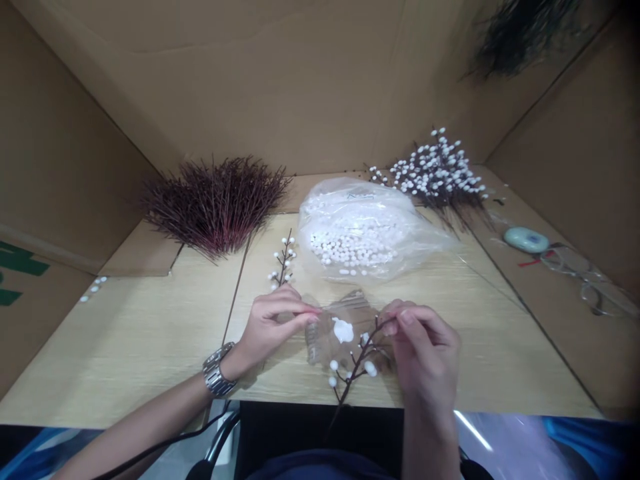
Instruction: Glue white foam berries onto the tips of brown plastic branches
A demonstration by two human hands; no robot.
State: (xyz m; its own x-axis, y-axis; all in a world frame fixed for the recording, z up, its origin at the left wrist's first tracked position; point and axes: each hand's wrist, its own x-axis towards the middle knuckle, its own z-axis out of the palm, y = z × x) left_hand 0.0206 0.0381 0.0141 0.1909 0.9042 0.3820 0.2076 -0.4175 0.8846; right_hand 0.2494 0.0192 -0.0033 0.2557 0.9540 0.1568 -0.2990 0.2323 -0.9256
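My right hand [423,340] pinches a dark brown twig [356,368] near its upper end. Several white berries sit on the twig's side shoots, and its lower end slants down past the table edge. My left hand [277,319], a metal watch on its wrist, has thumb and forefinger pressed together; whatever lies between them is too small to make out. Those fingertips are at the left edge of a clear plastic bag over a brown piece [325,343]. On it lies a white blob [343,329], like glue. Another berried twig [284,260] rests just beyond my left hand.
A clear bag of white berries [355,233] lies mid-table. Bare dark twigs [215,207] are heaped at back left, berried twigs [440,170] at back right. A pale green case [526,240] and glasses [570,260] are at right. Cardboard walls [280,80] enclose the table.
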